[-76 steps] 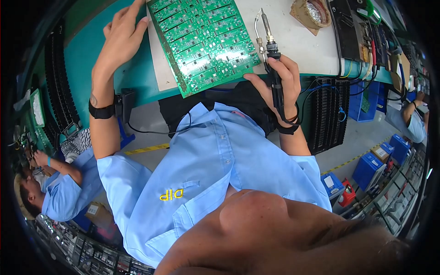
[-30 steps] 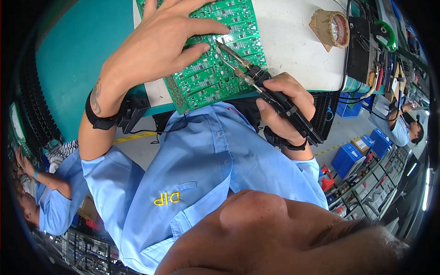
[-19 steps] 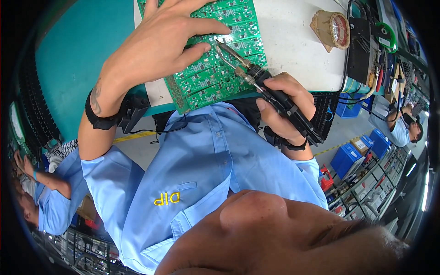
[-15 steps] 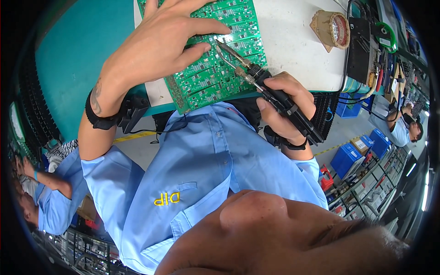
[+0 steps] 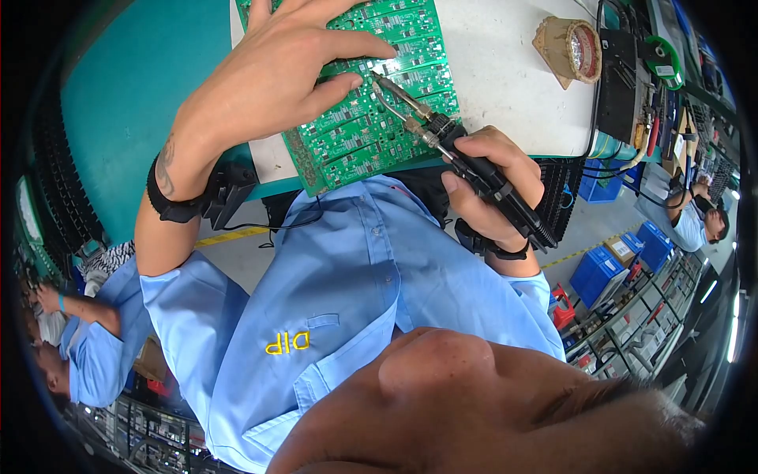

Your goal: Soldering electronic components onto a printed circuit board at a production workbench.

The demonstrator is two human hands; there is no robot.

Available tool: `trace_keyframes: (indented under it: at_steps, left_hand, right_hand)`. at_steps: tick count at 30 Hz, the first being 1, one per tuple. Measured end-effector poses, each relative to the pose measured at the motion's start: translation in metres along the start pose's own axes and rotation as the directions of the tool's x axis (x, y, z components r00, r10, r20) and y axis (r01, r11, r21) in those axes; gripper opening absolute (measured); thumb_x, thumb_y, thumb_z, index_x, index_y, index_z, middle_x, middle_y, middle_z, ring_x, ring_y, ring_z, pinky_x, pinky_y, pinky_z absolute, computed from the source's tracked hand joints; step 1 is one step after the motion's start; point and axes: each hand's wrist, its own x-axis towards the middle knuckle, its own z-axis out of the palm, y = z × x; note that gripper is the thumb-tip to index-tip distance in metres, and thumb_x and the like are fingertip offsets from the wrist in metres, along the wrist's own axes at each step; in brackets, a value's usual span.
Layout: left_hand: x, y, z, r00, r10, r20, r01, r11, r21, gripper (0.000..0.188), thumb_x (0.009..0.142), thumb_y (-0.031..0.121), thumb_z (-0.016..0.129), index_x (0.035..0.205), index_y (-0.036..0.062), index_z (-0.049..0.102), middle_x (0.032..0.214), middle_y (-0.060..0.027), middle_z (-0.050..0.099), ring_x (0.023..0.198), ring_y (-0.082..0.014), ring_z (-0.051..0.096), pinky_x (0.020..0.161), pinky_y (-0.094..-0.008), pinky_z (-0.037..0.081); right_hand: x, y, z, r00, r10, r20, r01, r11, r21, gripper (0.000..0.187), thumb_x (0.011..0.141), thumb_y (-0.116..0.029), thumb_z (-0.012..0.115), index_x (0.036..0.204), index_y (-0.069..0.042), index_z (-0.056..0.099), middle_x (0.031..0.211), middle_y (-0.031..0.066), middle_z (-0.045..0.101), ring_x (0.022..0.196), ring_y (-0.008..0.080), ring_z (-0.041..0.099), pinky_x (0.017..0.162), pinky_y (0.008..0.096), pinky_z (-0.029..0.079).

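A green circuit board panel, crowded with small components in repeated rows, lies on the white part of the bench. My left hand rests over its left side with fingers spread; the index finger and thumb touch the board near its middle. In my right hand is a black soldering iron, gripped round its handle. A thin metal feed tube runs alongside the iron. Its tip points down at the board, just right of my left thumb and index fingertips; whether it touches a joint is too small to tell.
A brown, round-mouthed holder stands at the back right, near a black box with cables. Beyond it is a green-rimmed spool. A teal mat covers the left. Co-workers sit at both sides; blue bins stand right.
My hands, the soldering iron and the board hold almost the same positions. At the left, the co-worker's arm and head have shifted slightly.
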Motion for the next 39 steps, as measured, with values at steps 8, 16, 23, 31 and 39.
trace_keyframes:
  at_steps: [8,16,23,31,39]
  left_hand:
    - [0.017,-0.036,0.043,0.924,0.264,-0.275,-0.294,0.953,-0.073,0.037,0.086,0.022,0.071,0.122,0.0161,0.076,0.159,-0.0166,0.042,0.151,-0.0428,0.027,0.119,-0.0672,0.016]
    - [0.001,-0.002,0.000,1.000,0.004,-0.002,-0.004,1.000,-0.005,0.037,0.087,0.022,0.071,0.123,0.0163,0.075,0.159,-0.0162,0.041,0.151,-0.0427,0.027,0.120,-0.0667,0.015]
    - [-0.001,-0.001,-0.002,1.000,-0.012,0.009,0.012,1.000,-0.004,0.036,0.088,0.022,0.070,0.123,0.0167,0.075,0.159,-0.0157,0.041,0.151,-0.0423,0.026,0.120,-0.0657,0.015]
    - [-0.001,0.000,-0.003,1.000,-0.003,0.010,0.004,1.000,-0.011,0.037,0.088,0.021,0.070,0.124,0.0172,0.075,0.160,-0.0154,0.041,0.152,-0.0419,0.026,0.120,-0.0661,0.015]
    - [0.001,0.002,-0.004,0.998,-0.037,0.047,0.037,0.999,0.009,0.037,0.087,0.021,0.070,0.124,0.0171,0.075,0.160,-0.0156,0.040,0.152,-0.0418,0.025,0.120,-0.0671,0.014]
  right_hand:
    - [-0.001,-0.001,-0.004,1.000,-0.012,0.008,0.012,1.000,0.001,0.039,0.074,0.004,0.078,0.111,0.008,0.066,0.086,0.0165,0.069,0.076,0.0239,0.067,0.070,0.0320,0.051]
    - [0.005,-0.003,-0.007,1.000,0.005,0.018,-0.005,1.000,-0.026,0.041,0.073,0.004,0.078,0.111,0.007,0.066,0.089,0.0173,0.070,0.077,0.0239,0.067,0.071,0.0318,0.051]
    - [0.011,-0.006,-0.007,0.999,0.023,0.046,-0.021,0.999,-0.044,0.041,0.071,0.006,0.077,0.111,0.007,0.066,0.090,0.0170,0.069,0.077,0.0227,0.066,0.070,0.0310,0.051]
    - [0.016,-0.009,-0.010,0.998,0.026,0.061,-0.022,0.998,-0.061,0.042,0.069,0.005,0.078,0.110,0.007,0.067,0.088,0.0164,0.069,0.076,0.0220,0.065,0.069,0.0305,0.050]
    - [0.008,-0.006,-0.017,0.998,0.018,0.057,-0.015,0.999,-0.046,0.042,0.070,0.003,0.079,0.110,0.007,0.067,0.088,0.0166,0.069,0.077,0.0225,0.066,0.071,0.0302,0.051]
